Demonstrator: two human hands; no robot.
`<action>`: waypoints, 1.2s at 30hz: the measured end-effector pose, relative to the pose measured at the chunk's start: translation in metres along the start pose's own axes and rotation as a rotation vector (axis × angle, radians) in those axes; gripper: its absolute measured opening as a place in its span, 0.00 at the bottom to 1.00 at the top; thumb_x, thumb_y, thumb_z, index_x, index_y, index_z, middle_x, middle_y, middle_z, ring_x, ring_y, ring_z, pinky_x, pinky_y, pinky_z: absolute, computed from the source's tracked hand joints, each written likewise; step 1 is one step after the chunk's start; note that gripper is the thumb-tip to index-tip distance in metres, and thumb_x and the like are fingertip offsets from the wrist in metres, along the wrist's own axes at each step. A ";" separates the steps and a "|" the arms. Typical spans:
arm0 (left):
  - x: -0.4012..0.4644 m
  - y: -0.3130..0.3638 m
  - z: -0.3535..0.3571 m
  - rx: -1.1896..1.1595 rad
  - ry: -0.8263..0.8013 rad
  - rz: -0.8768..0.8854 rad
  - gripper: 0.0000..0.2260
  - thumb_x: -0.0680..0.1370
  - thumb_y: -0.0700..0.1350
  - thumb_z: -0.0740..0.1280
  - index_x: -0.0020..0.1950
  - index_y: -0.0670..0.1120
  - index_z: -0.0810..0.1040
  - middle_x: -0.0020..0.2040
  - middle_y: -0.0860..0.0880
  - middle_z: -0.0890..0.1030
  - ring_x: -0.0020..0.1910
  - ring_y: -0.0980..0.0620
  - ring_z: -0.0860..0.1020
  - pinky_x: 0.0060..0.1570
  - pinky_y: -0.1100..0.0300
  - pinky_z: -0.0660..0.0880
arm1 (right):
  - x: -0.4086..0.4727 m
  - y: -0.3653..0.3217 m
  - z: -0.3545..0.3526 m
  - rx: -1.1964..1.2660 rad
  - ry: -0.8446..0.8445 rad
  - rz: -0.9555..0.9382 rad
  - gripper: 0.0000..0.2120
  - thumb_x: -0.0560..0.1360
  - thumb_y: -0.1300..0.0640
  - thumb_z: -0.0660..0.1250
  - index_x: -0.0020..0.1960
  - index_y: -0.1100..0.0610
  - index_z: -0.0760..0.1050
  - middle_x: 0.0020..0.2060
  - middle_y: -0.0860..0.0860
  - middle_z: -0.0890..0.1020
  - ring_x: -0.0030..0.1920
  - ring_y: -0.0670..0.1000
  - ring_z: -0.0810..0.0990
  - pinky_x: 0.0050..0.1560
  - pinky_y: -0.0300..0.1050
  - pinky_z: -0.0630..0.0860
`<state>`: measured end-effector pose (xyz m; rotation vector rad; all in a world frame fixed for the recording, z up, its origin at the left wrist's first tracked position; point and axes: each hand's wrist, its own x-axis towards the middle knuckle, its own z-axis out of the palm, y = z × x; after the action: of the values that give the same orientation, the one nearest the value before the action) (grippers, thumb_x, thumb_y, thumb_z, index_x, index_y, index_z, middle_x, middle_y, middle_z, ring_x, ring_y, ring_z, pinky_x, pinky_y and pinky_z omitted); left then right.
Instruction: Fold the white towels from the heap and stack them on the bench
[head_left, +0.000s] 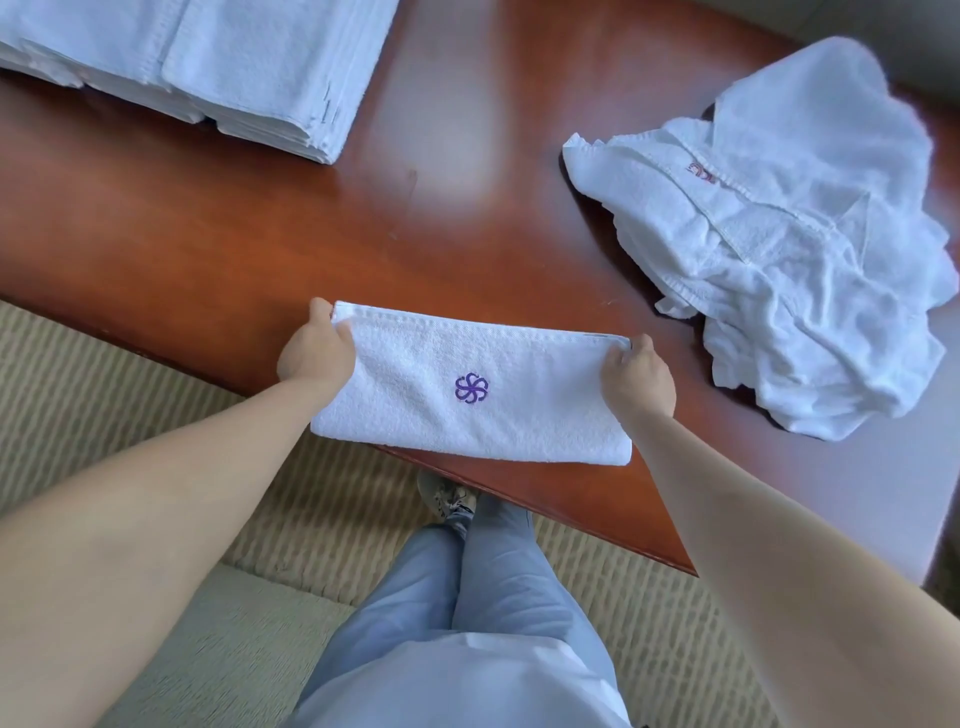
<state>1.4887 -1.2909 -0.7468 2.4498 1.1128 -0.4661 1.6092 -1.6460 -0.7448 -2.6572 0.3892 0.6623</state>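
head view: folded towel (467, 384), purple emblem up, lies at the bench (208, 234) near edge, 6 o'clock. left hand (317, 348) pinches its far-left corner, right hand (636, 376) pinches its far-right corner. unfolded heap (779, 249) at 3 o'clock; folded stack (218, 67) at 11 o'clock.

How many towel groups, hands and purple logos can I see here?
Towel being folded: 1
Stacks of folded towels: 1
Heaps of unfolded towels: 1
Hands, left hand and right hand: 2
Purple logos: 1
Total: 6
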 end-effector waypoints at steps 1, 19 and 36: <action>-0.004 0.003 -0.001 0.030 0.040 0.019 0.11 0.84 0.47 0.59 0.65 0.46 0.65 0.57 0.42 0.76 0.53 0.37 0.76 0.45 0.44 0.74 | -0.005 -0.002 0.000 0.010 0.042 -0.016 0.08 0.82 0.53 0.57 0.58 0.56 0.68 0.51 0.54 0.78 0.48 0.58 0.78 0.41 0.49 0.70; -0.047 -0.008 0.108 0.379 0.169 0.792 0.31 0.82 0.69 0.49 0.84 0.61 0.50 0.85 0.53 0.48 0.83 0.44 0.47 0.75 0.28 0.48 | -0.048 0.012 0.100 -0.327 0.173 -0.820 0.28 0.83 0.43 0.59 0.81 0.47 0.62 0.81 0.52 0.61 0.82 0.56 0.57 0.79 0.60 0.56; -0.054 0.004 0.077 0.490 -0.154 0.363 0.38 0.73 0.79 0.36 0.77 0.65 0.27 0.79 0.53 0.24 0.78 0.38 0.27 0.70 0.23 0.41 | -0.033 0.019 0.052 -0.484 -0.081 -0.557 0.31 0.83 0.38 0.48 0.83 0.42 0.46 0.83 0.51 0.47 0.83 0.56 0.43 0.81 0.59 0.41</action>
<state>1.4481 -1.3653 -0.7879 2.8844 0.5109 -0.8722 1.5542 -1.6353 -0.7760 -2.9527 -0.5924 0.7403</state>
